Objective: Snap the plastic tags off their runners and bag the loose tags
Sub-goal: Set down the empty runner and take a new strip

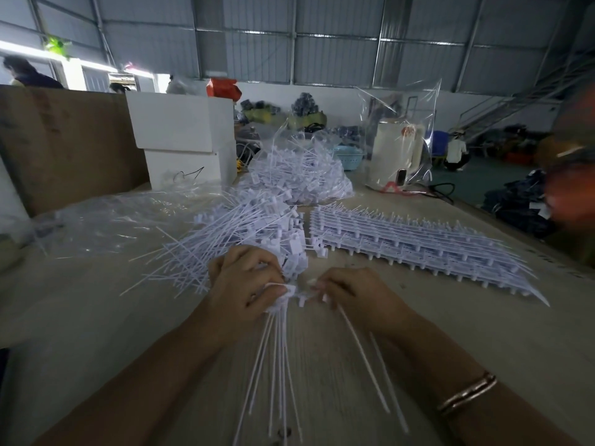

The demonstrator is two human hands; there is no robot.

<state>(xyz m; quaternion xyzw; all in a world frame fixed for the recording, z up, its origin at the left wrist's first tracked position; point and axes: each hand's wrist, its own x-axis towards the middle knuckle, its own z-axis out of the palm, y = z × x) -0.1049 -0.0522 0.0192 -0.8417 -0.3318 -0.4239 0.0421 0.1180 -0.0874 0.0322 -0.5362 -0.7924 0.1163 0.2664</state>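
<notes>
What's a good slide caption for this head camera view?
Both hands, left hand and right hand, gripping tags beside stacked runners.

Over on the left a tall brown cardboard sheet (64,140) stands beside two stacked white boxes (186,140), while further back a cream appliance (397,149) sits under clear wrap, a pale blue basket (349,156) rests near it, and someone crouches (455,154) out on the green floor.

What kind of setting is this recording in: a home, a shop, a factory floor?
Most likely a factory or warehouse floor doing hand assembly work: corrugated metal walls, a worktable heaped with loose tags, stacked runners, and a bagful of tags behind.
</notes>
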